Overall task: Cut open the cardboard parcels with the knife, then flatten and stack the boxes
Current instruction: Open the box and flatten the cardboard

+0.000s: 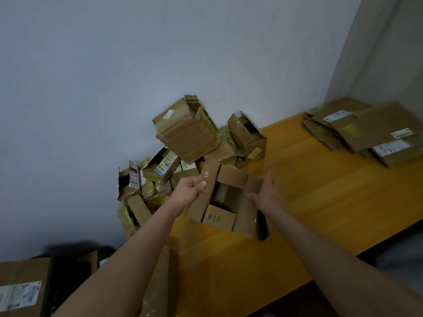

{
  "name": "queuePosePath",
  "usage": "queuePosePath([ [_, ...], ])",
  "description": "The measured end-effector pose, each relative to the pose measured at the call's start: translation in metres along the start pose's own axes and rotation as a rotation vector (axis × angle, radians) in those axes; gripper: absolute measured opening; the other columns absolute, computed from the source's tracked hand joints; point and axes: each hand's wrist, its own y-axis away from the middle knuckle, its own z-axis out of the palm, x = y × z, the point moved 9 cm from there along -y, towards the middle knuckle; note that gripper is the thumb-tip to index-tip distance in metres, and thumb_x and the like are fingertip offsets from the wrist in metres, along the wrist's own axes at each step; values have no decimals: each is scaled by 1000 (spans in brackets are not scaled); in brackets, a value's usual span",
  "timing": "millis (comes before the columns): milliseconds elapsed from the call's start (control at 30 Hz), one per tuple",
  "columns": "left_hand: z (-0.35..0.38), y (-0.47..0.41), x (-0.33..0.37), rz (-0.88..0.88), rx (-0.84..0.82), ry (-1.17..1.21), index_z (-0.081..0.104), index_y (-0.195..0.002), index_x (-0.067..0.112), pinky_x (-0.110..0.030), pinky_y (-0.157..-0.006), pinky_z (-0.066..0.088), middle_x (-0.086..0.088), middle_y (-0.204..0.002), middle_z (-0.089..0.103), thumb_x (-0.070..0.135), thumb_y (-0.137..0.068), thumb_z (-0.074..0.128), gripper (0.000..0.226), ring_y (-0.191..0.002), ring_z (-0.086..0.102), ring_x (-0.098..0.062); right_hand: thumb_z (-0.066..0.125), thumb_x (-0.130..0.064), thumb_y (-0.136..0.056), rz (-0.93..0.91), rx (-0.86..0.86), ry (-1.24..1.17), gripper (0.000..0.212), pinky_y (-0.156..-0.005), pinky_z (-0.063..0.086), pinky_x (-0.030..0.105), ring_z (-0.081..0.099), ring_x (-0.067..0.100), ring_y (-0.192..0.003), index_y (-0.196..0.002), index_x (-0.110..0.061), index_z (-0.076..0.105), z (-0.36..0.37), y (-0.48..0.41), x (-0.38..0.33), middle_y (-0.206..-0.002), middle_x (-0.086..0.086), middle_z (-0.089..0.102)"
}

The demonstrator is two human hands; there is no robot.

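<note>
An opened cardboard box (225, 202) marked "#10" on one flap sits above the yellow table (320, 191). My left hand (191, 187) grips the box's left flap, thumb on top. My right hand (267, 193) is spread with straight fingers against the box's right side. A green-handled knife (262, 226) lies on the table just under my right wrist, partly hidden. Behind the box a heap of cardboard parcels (187, 133) leans on the wall.
A stack of flattened boxes (366, 131) lies at the table's far right corner. A large labelled carton (23, 291) stands at the lower left beside the table. More cardboard (160, 282) hangs at the table's left end under my left arm.
</note>
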Motion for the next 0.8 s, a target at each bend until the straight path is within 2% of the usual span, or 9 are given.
queuePosePath([
  [133, 11, -3, 27, 90, 8, -102, 43, -64, 16, -18, -46, 33, 0, -54, 38, 24, -97, 56, 37, -42, 34, -6, 65, -49, -86, -279, 55, 470, 101, -118, 16, 47, 8, 31, -147, -154, -20, -3, -3, 11, -35, -159, 7, 17],
  [233, 20, -5, 44, 173, -35, -180, 37, -59, 17, -16, -44, 29, 0, -53, 32, 22, -97, 57, 43, -42, 29, -7, 58, -71, -78, -246, 87, 513, 107, -113, 23, 46, 23, 30, -143, -152, -10, 11, -6, 17, -38, -154, 9, 26],
  [333, 21, -4, 57, 248, -57, -267, 36, -59, 15, -17, -48, 30, 0, -54, 31, 21, -96, 58, 44, -44, 29, -7, 47, -60, -91, -288, 142, 490, 83, -97, 42, 39, 44, 27, -126, -149, -7, 19, -15, 23, -42, -143, 10, 38],
  [433, 13, -7, 70, 323, 16, -493, 46, -61, 12, -28, -57, 39, 0, -55, 42, 26, -96, 58, 40, -50, 40, -11, 36, -47, -99, -354, -3, 462, 64, -82, 48, 37, 57, 26, -108, -150, -11, 21, -9, 28, -50, -130, 9, 51],
  [500, 7, -7, 78, 381, 88, -757, 64, -76, 15, -35, -66, 51, 0, -68, 60, 35, -95, 57, 29, -64, 56, -15, 36, -36, -101, -374, -18, 334, 36, -76, 50, 38, 60, 24, -89, -128, -14, 45, -13, 28, -55, -106, 9, 62],
  [567, -5, 0, 86, 434, 222, -915, 72, -102, 26, -34, -76, 56, 5, -92, 72, 44, -93, 57, 25, -85, 65, -13, 38, -26, -101, -335, -4, 148, 18, -68, 49, 37, 56, 22, -75, -95, -15, 51, -20, 25, -53, -89, 9, 61],
  [667, -31, 17, 88, 500, 518, -758, 60, -129, 26, -37, -95, 50, 3, -124, 65, 45, -86, 65, 48, -115, 59, -17, 40, -21, -101, -334, 18, 33, 22, -58, 41, 27, 54, 18, -69, -85, -12, 53, -25, 25, -54, -81, 6, 58],
  [733, -55, 18, 54, 251, 635, -422, 37, -147, 21, -45, -104, 44, -3, -146, 46, 50, -79, 72, 82, -133, 43, -23, 41, -18, -101, -321, 37, -22, 22, -52, 36, 21, 51, 13, -64, -85, -11, 54, -29, 27, -55, -75, 1, 55],
  [800, -57, 12, 13, 15, 546, -177, 21, -152, 15, -48, -108, 39, -9, -155, 32, 51, -72, 77, 105, -140, 33, -28, 42, -17, -101, -314, 52, -89, 20, -51, 37, 19, 51, 10, -61, -86, -12, 55, -31, 27, -53, -74, 0, 55],
])
